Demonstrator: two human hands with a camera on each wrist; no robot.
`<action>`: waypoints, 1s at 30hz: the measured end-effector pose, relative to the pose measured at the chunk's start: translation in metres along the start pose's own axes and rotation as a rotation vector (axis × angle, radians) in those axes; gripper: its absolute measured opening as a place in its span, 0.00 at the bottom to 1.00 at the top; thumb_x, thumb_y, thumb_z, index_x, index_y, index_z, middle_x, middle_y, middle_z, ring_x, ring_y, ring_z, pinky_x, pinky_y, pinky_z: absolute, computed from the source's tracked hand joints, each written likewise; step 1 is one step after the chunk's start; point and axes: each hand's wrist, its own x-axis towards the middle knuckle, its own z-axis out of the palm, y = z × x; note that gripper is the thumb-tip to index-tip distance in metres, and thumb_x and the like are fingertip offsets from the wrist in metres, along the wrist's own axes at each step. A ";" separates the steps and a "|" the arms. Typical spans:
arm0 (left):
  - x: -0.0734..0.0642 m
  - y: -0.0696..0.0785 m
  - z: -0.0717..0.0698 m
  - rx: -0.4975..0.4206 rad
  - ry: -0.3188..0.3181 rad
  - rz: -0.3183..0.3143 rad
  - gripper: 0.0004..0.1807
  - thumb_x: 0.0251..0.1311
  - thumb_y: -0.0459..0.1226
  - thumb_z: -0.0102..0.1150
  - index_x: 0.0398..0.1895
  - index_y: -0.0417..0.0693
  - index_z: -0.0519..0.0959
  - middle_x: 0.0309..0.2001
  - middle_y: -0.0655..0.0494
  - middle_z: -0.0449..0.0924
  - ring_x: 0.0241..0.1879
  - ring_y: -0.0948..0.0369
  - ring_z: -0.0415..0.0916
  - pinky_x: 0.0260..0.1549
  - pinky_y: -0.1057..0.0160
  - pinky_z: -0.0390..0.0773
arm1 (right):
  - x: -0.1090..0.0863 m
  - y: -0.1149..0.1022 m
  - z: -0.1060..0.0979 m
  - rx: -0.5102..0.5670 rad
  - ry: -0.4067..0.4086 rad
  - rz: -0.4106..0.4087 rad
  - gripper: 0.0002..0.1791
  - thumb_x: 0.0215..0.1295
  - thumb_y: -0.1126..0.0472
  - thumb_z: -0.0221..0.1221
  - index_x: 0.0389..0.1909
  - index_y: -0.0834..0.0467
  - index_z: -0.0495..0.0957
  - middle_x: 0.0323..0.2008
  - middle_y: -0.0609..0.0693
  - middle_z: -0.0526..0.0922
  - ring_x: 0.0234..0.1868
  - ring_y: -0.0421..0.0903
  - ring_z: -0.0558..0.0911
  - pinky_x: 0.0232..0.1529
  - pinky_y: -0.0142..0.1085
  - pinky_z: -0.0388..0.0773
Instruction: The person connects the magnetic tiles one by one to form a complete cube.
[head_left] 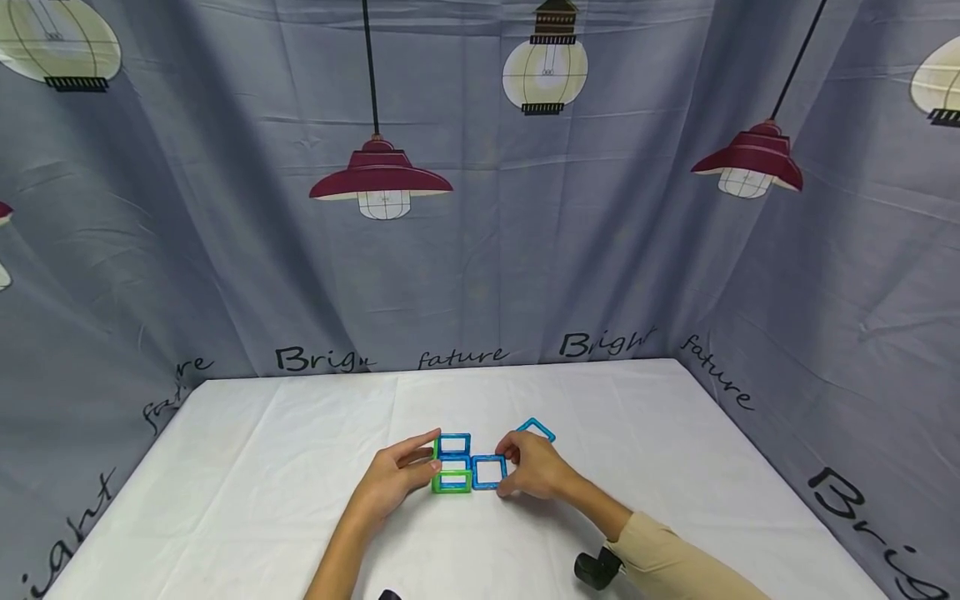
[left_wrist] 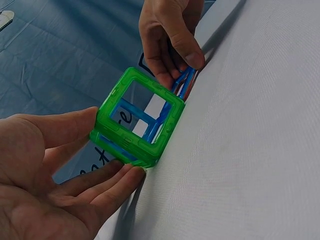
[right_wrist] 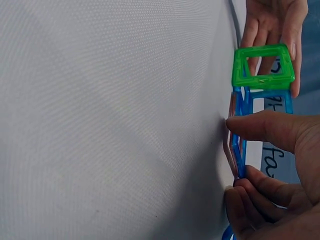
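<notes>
A small box-like build of magnetic tiles, open square frames, stands on the table. It has a green tile (left_wrist: 172,125) upright on its near side and blue tiles (head_left: 454,435) behind. My left hand (head_left: 386,479) holds its left side between thumb and fingers, with fingertips on the green edges. To the right of the build, my right hand (head_left: 536,462) pinches a flat blue square tile (head_left: 489,486) by its right side. That tile lies low against the build; a reddish-brown edge shows beneath it in the right wrist view. The palm side of my right hand is hidden in the head view.
Another blue tile (head_left: 542,428) lies just beyond my right hand, partly covered by it. A white cloth (head_left: 247,500) covers the table. Grey-blue curtains (head_left: 480,275) printed with lamps hang at the back and sides. A black object (head_left: 596,571) is at my right wrist.
</notes>
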 end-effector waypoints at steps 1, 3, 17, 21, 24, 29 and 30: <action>0.000 0.000 0.000 0.000 0.002 0.001 0.31 0.65 0.39 0.67 0.71 0.51 0.73 0.67 0.37 0.74 0.59 0.53 0.79 0.57 0.55 0.82 | 0.000 -0.001 0.000 0.002 -0.002 0.002 0.28 0.39 0.65 0.80 0.45 0.61 0.80 0.37 0.50 0.78 0.40 0.46 0.74 0.45 0.39 0.77; 0.000 0.001 0.000 0.005 0.001 0.007 0.31 0.65 0.39 0.67 0.71 0.51 0.73 0.66 0.37 0.74 0.59 0.53 0.79 0.57 0.55 0.82 | 0.001 -0.002 -0.001 0.007 -0.003 0.011 0.28 0.40 0.65 0.80 0.45 0.62 0.80 0.37 0.51 0.78 0.40 0.46 0.74 0.45 0.40 0.77; 0.000 0.001 -0.001 0.040 0.009 0.016 0.30 0.66 0.40 0.66 0.71 0.50 0.73 0.66 0.37 0.74 0.61 0.50 0.78 0.57 0.54 0.82 | 0.001 -0.009 -0.005 0.019 -0.011 0.023 0.29 0.41 0.66 0.78 0.48 0.60 0.79 0.37 0.49 0.79 0.40 0.46 0.75 0.43 0.40 0.77; 0.001 0.000 -0.001 0.051 0.015 0.017 0.30 0.65 0.40 0.66 0.71 0.51 0.74 0.66 0.37 0.75 0.61 0.50 0.78 0.57 0.53 0.82 | 0.003 -0.014 -0.009 0.047 -0.021 0.012 0.30 0.43 0.66 0.77 0.51 0.60 0.79 0.43 0.49 0.82 0.44 0.47 0.78 0.46 0.41 0.79; 0.001 0.000 -0.001 0.037 0.010 0.018 0.30 0.65 0.39 0.66 0.71 0.50 0.73 0.66 0.37 0.75 0.61 0.50 0.78 0.58 0.53 0.81 | 0.002 -0.018 -0.013 0.072 -0.029 0.002 0.30 0.44 0.67 0.76 0.52 0.60 0.80 0.48 0.50 0.83 0.48 0.49 0.79 0.46 0.41 0.79; 0.001 0.000 -0.001 0.009 -0.003 0.017 0.30 0.66 0.38 0.65 0.71 0.49 0.72 0.66 0.36 0.74 0.61 0.50 0.78 0.58 0.53 0.81 | 0.003 -0.024 -0.016 0.088 -0.034 -0.015 0.30 0.47 0.65 0.75 0.55 0.59 0.80 0.51 0.50 0.84 0.50 0.51 0.79 0.46 0.42 0.78; 0.000 0.001 -0.001 0.004 -0.001 0.015 0.30 0.66 0.38 0.65 0.71 0.48 0.72 0.66 0.35 0.74 0.61 0.50 0.78 0.58 0.53 0.81 | 0.003 -0.025 -0.016 0.086 -0.033 -0.024 0.30 0.47 0.65 0.75 0.55 0.59 0.80 0.51 0.50 0.84 0.50 0.51 0.79 0.46 0.42 0.79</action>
